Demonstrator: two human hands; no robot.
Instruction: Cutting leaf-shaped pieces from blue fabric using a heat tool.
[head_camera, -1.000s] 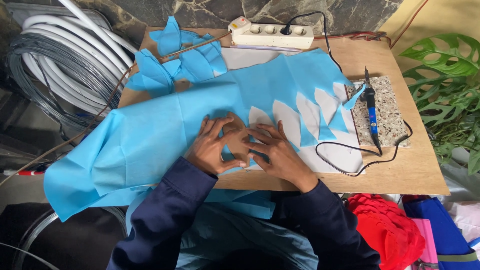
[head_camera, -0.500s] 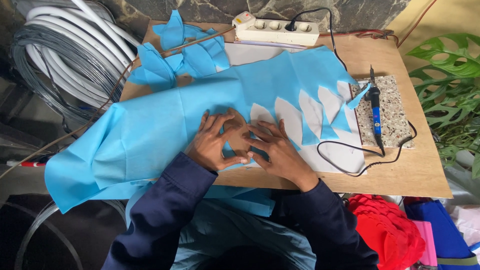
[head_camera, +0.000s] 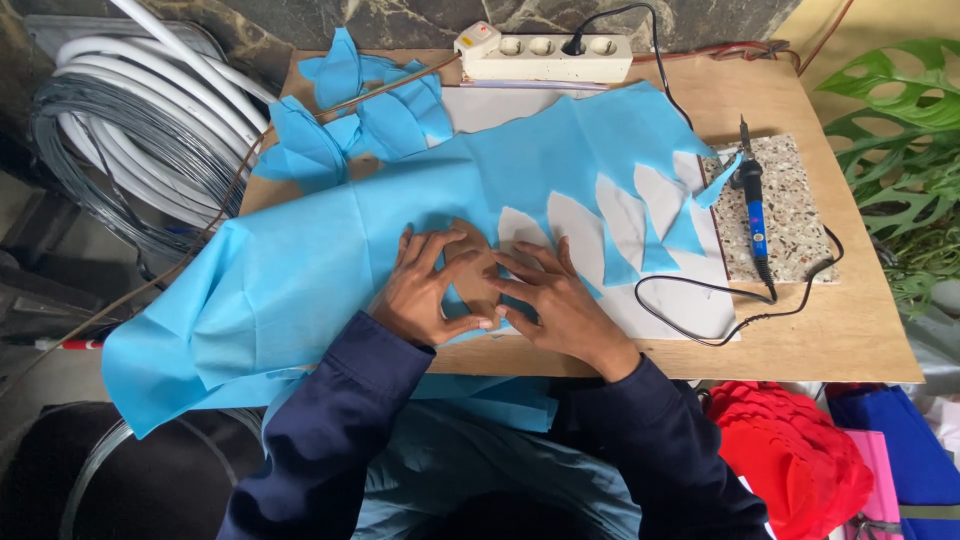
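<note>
While we look down at the bench, this is how things lie:

Left hand: our left hand (head_camera: 432, 287) lies palm down on the blue cloth sheet (head_camera: 330, 270), fingers spread flat, thumb tip pressing on the brown leaf-shaped template (head_camera: 478, 275).
Right hand: our right hand (head_camera: 555, 300) lies flat too, fingers splayed over the same template from the other side; neither hand grips anything, both only press down.
Template: it sits between our two hands, on the sheet, near the front edge of the wooden tabletop (head_camera: 840, 340).
Sheet: it covers the middle of the table and hangs off the left side; leaf-shaped holes run in a row to the right of our hands.
Cut pieces: blue leaf shapes (head_camera: 350, 115) lie heaped at the far left corner.
Soldering iron: the blue-handled iron (head_camera: 755, 215) rests on a speckled stone tile (head_camera: 790, 215), well apart on the right.
Power strip: a white strip (head_camera: 545, 58) sits at the far edge.
Surroundings: coiled hose and wire (head_camera: 130, 130) on the left, red cloth (head_camera: 790, 450) lower right.
</note>
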